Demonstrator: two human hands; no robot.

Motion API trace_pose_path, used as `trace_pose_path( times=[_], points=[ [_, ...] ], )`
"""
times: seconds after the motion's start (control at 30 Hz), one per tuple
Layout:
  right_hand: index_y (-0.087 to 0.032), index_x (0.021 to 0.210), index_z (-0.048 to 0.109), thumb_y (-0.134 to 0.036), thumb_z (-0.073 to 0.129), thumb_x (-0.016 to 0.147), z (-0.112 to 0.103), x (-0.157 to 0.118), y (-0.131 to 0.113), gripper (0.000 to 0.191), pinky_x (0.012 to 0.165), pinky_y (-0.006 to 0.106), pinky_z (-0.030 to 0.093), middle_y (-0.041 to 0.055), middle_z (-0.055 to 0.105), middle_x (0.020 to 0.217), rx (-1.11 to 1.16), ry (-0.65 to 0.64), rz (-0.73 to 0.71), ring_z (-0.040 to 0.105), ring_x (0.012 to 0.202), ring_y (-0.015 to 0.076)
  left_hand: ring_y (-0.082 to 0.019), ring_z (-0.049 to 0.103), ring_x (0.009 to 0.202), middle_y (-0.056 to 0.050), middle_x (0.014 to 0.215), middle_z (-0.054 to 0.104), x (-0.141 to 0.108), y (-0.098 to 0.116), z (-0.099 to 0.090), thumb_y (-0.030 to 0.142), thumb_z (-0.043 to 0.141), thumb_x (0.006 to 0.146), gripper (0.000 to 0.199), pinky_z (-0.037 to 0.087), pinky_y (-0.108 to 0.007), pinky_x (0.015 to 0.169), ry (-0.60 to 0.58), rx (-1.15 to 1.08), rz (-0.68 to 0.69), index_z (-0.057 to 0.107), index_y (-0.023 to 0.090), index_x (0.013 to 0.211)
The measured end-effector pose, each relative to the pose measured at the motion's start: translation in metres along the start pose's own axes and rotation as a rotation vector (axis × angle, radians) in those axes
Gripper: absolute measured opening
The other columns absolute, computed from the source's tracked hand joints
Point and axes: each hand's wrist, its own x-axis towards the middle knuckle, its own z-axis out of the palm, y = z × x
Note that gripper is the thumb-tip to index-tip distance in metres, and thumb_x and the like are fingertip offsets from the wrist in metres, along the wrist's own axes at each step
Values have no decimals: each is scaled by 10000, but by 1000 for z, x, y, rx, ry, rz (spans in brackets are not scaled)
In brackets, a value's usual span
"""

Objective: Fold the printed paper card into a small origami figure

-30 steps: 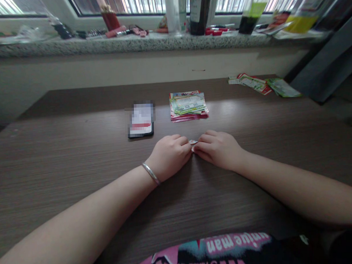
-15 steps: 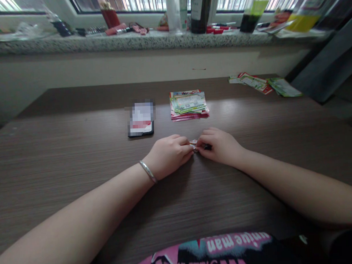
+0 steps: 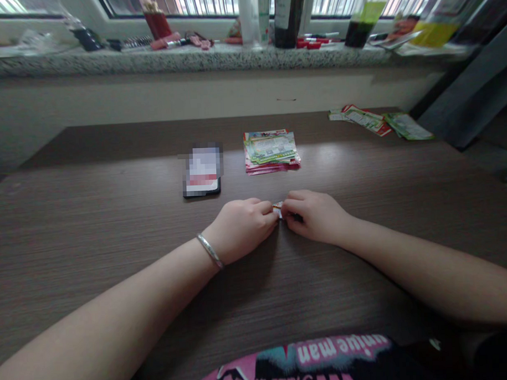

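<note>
A small folded piece of printed paper (image 3: 278,209), whitish with an orange edge, shows between my two hands, just above or on the table. My left hand (image 3: 244,226), with a silver bangle at its wrist, is closed on the paper's left end. On the right end, my right hand (image 3: 315,214) pinches it between thumb and fingers. Most of the paper is hidden by my fingers. Beyond my hands lies a stack of colourful printed paper sheets (image 3: 272,150), green on top and pink-red below.
A phone (image 3: 202,172), its screen blurred out, lies left of the stack. More printed papers (image 3: 367,120) are spread at the table's far right. Bottles (image 3: 288,20), pens and other small items line the granite windowsill (image 3: 215,60) behind the brown table (image 3: 92,218).
Both hands have shifted slightly toward me, and the fingers of my right hand have moved a little on the paper. The stack and phone stay put.
</note>
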Motion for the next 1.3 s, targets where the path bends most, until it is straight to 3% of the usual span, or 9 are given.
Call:
trace_pose_path(
  times=[0.2,0.37,0.8,1.1,1.3],
  points=[
    [-203,781,611,-236,549,805,-1,3,1,75,645,256,371,17,622,798,145,-36,153,562,747,158,-179,642,800,-45,886,679,0,1,-1,254,479,926,192,482,-292,678,-23,-8,10,651,186,979],
    [-194,756,619,-263,533,821,-4,7,4,128,651,276,374,33,639,772,102,-68,239,566,740,176,-182,654,824,-46,950,688,0,0,0,243,467,936,217,498,-297,681,-5,-8,43,619,199,1084],
    [-177,783,597,-266,509,862,-4,5,10,148,714,269,391,57,627,823,51,-109,189,566,800,179,-198,613,874,-75,950,647,0,2,1,192,476,925,233,522,-317,749,-26,-26,86,592,162,1125],
    [-171,801,605,-257,482,870,-3,6,12,166,712,272,388,68,640,839,17,-127,173,565,795,185,-205,595,789,-67,900,625,4,3,1,180,466,922,249,518,-337,735,-49,29,108,595,152,1134],
    [-169,785,597,-252,471,868,-4,8,10,172,704,271,385,73,643,842,-4,-136,196,568,797,184,-221,588,811,-91,906,611,8,8,1,322,479,935,296,512,-342,729,-67,32,91,600,125,1119]
  ],
)
